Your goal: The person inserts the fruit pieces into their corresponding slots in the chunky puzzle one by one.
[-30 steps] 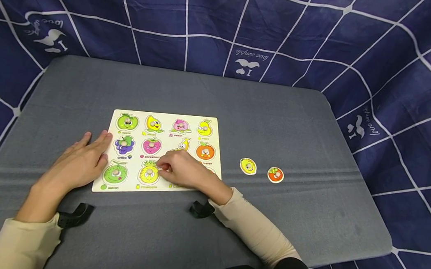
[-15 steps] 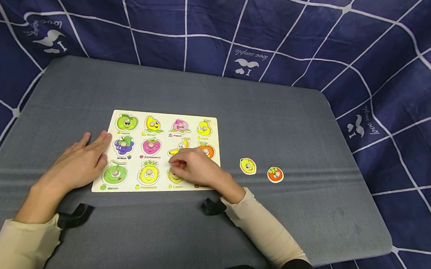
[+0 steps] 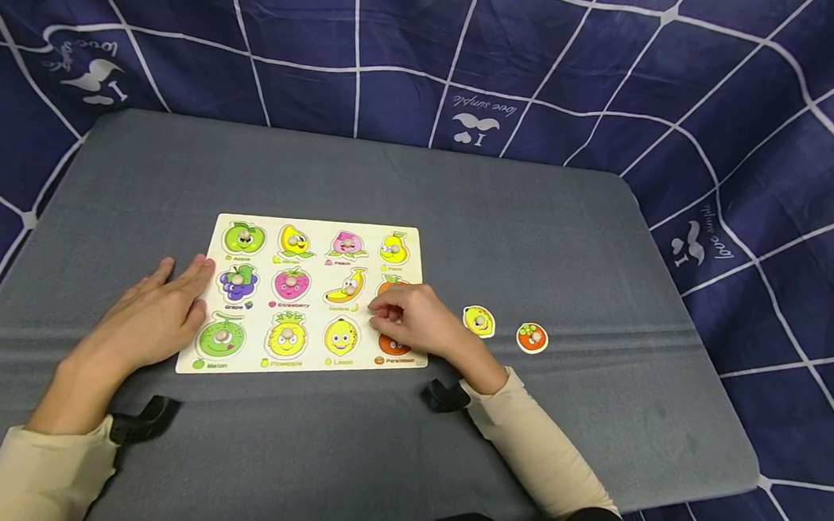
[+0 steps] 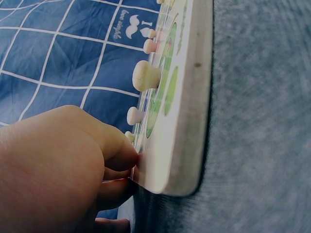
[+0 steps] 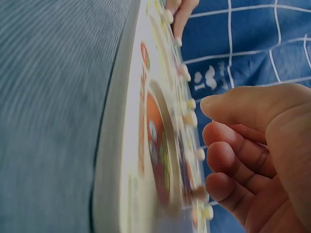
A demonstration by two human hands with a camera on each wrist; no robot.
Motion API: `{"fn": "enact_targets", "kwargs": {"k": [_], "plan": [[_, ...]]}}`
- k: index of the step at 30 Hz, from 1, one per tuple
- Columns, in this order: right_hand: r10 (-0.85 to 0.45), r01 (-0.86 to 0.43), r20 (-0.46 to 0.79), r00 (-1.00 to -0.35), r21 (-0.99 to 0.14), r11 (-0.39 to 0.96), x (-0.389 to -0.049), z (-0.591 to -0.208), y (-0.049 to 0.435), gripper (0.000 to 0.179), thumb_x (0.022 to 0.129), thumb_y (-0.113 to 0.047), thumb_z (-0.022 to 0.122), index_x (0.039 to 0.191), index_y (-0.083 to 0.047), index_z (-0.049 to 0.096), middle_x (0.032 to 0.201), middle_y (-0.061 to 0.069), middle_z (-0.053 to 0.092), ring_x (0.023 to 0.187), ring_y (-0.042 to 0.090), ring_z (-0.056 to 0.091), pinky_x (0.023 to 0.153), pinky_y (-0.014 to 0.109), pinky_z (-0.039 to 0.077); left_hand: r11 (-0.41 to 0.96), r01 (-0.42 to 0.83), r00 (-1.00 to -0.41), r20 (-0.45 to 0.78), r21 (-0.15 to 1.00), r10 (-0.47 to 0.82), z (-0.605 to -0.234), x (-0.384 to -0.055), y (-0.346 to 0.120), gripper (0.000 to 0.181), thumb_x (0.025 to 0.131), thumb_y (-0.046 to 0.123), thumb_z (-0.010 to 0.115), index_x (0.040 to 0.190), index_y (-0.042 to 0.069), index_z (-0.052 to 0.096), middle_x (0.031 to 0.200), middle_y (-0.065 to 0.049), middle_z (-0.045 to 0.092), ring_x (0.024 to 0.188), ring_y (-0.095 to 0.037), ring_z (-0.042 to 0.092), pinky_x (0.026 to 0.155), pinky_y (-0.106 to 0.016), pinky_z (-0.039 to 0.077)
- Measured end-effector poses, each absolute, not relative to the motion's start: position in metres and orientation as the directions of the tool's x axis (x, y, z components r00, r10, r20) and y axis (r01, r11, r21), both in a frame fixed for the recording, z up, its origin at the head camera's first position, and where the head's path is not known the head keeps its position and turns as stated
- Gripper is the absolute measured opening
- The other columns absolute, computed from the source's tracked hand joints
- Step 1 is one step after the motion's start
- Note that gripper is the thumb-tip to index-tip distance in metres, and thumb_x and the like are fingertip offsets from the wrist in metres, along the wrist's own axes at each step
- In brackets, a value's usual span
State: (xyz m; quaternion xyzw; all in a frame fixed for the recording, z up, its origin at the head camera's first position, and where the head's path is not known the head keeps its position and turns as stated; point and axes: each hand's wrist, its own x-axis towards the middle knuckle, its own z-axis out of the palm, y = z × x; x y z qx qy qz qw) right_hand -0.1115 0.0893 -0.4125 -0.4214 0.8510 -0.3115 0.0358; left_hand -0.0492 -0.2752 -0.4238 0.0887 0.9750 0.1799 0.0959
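A cream wooden peg puzzle board (image 3: 314, 306) lies on the grey table, with knobbed fruit pieces set in it. My left hand (image 3: 152, 312) rests at the board's left edge with its fingers fairly straight; in the left wrist view the fingertips touch the board's corner. Over the right part of the board hovers my right hand (image 3: 420, 320), its fingers loosely bent and nothing between them in the right wrist view. It partly covers the orange and the persimmon recess (image 3: 392, 347). The lemon recess (image 3: 341, 337) shows a printed picture without a knob.
Just right of my right hand lies a loose lemon piece (image 3: 479, 322), with a loose persimmon piece (image 3: 532, 338) beyond it. The grey table (image 3: 594, 415) is surrounded by a blue curtain (image 3: 402, 36) with white grid lines.
My right hand has moved right across the board, from beside the pineapple to over the persimmon and orange. The banana and lemon spots are now uncovered. My left hand stays put.
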Motion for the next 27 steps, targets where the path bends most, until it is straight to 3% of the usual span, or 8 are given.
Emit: {"fn": "enact_targets", "kwargs": {"k": [9,27], "plan": [[-0.689,-0.678,0.263,-0.675,-0.588,0.441,-0.116,-0.415,0.12,0.007,0.082,-0.003,0.075,0.09,-0.004,0.075,0.074,-0.003,0.063,0.065,0.008,0.056,0.058,0.019,0.047,0.92,0.148,-0.965,-0.149,0.364,0.214,-0.424,-0.049,-0.277,0.058,0.104,0.017,0.04,0.153,-0.007,0.02,0.156,-0.03,0.02,0.14,-0.061,0.007,0.101,-0.077,0.015],[-0.586,-0.595,0.245,-0.773,-0.603,0.532,-0.119,-0.416,0.183,0.012,0.08,0.004,0.074,0.091,-0.001,0.076,0.074,0.0,0.065,0.063,0.008,0.058,0.055,0.021,0.048,0.919,0.151,-0.966,-0.144,0.364,0.216,-0.422,-0.049,-0.275,0.058,0.103,0.016,0.041,0.152,-0.007,0.021,0.155,-0.03,0.022,0.139,-0.061,0.009,0.101,-0.077,0.016]]}}
